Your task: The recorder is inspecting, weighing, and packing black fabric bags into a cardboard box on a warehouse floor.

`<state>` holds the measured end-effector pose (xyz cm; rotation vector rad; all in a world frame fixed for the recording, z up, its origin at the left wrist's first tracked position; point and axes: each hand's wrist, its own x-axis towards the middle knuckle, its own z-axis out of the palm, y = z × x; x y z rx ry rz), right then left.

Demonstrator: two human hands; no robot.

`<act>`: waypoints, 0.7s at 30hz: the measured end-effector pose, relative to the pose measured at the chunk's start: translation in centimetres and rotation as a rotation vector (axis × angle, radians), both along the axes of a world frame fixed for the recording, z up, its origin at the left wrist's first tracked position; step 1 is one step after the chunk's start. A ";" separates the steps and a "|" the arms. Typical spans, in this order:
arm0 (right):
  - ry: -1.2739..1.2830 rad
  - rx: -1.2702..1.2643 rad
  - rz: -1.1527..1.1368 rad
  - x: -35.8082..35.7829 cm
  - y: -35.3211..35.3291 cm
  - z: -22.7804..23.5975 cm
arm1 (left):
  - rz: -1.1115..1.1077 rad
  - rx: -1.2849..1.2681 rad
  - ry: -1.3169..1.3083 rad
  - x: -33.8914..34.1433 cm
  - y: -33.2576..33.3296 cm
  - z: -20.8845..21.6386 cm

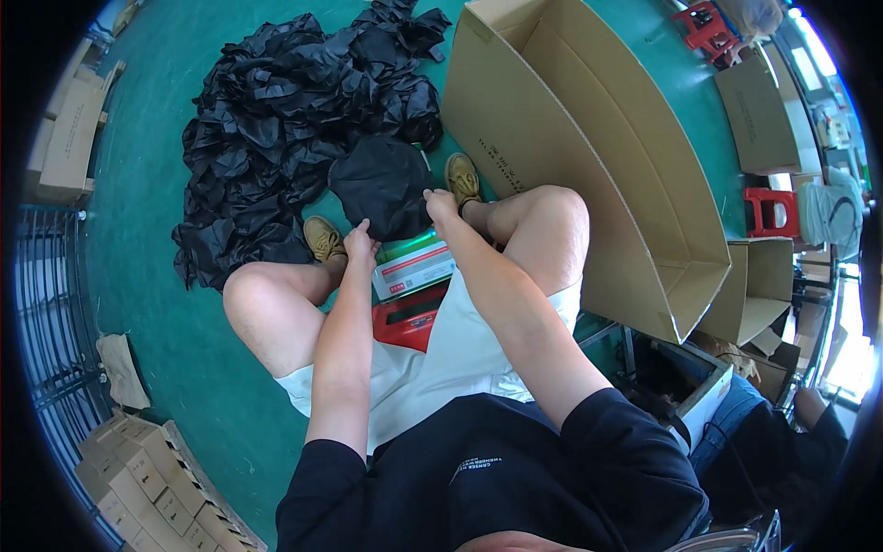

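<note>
A flat, rounded black cloth piece [382,184] is spread out between my knees, with both hands at its near edge. My left hand [361,243] pinches its lower left edge. At its right edge my right hand [441,208] has its fingers closed on the cloth. Under and just nearer than the cloth lies a white and green printed carton [414,270], partly covered by it. Beyond, to the left, a large heap of crumpled black cloth pieces [294,110] covers the floor.
A tall open cardboard box [543,120] stands close to my right leg. Part of a red stool [405,324] shows between my thighs. Stacked cartons [152,478] are at the lower left, and a wire rack [55,285] is at the left. Another person [773,451] is at the lower right.
</note>
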<state>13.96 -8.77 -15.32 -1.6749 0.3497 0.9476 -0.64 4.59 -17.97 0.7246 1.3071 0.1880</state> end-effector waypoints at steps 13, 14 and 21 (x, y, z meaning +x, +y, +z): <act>0.005 0.111 -0.144 2.8 2.6 -3.6 | 0.009 0.173 -0.082 5.1 2.8 0.3; 0.003 0.101 -0.155 2.7 3.1 -3.7 | -0.081 0.205 -0.036 4.7 3.7 0.0; 0.004 0.041 -0.275 4.2 3.4 -4.2 | 0.069 0.204 -0.158 7.9 4.6 0.3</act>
